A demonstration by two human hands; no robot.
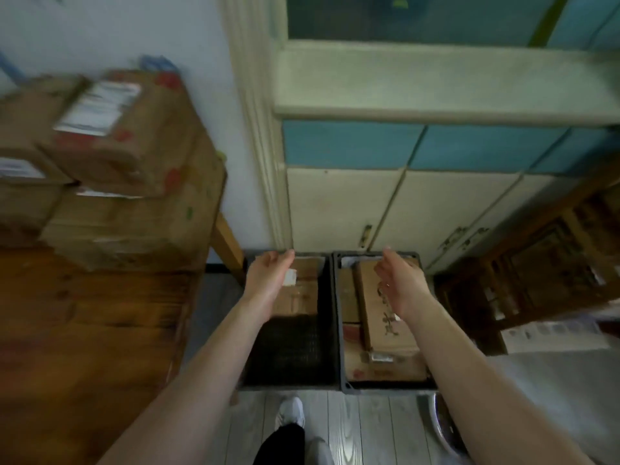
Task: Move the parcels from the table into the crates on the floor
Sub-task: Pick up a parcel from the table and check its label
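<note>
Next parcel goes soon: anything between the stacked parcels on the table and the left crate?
Nothing visible between the parcels and the left crate, which holds one cardboard box at its far end, near half bare. Left hand and right hand are empty.

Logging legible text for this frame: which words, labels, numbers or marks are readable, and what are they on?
No text is readable; the frame is blurred.
White shipping label on the top brown cardboard parcel: blurred, unreadable.
Dark brush-style characters on the long cardboard box in the right dark plastic crate: unreadable.
Small white sticker on the cardboard parcel in the left dark plastic crate: unreadable.
Red print on the flat box beneath: unreadable.
</note>
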